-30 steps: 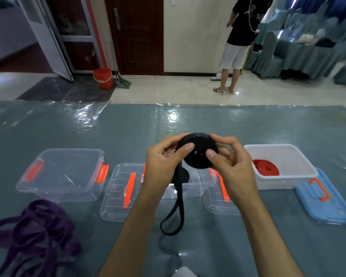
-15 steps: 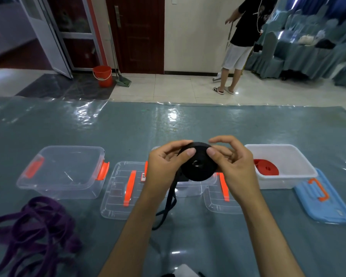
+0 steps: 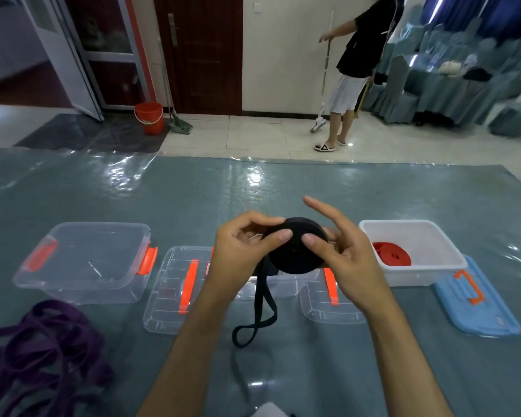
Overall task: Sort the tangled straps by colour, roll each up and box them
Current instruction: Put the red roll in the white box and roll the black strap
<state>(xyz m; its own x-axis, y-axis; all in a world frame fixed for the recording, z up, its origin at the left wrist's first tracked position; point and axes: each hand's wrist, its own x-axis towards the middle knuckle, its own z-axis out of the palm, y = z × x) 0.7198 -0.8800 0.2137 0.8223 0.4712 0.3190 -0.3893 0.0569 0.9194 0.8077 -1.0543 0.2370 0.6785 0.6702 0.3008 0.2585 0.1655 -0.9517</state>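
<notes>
A black strap roll [image 3: 298, 254] is held in the air over the middle of the table. My left hand [image 3: 241, 254] pinches its left edge with thumb and curled fingers. My right hand [image 3: 343, 254] presses its thumb on the roll's face, the index finger raised straight. A loose black tail [image 3: 260, 308] hangs from the roll and loops down to the table. A red rolled strap [image 3: 391, 257] lies in the white box [image 3: 445, 254]. A tangle of purple straps [image 3: 39, 353] lies at the front left.
A clear box with orange latches [image 3: 82, 266] stands at the left. Two clear lids [image 3: 175, 296] [image 3: 331, 305] lie flat beside a clear box [image 3: 286, 284] under my hands. A blue lid [image 3: 475, 302] lies at the right. A person sweeps the floor beyond the table.
The roll has turned in my hands and my right index finger has lifted off it. The hanging tail has swung and shifted a little.
</notes>
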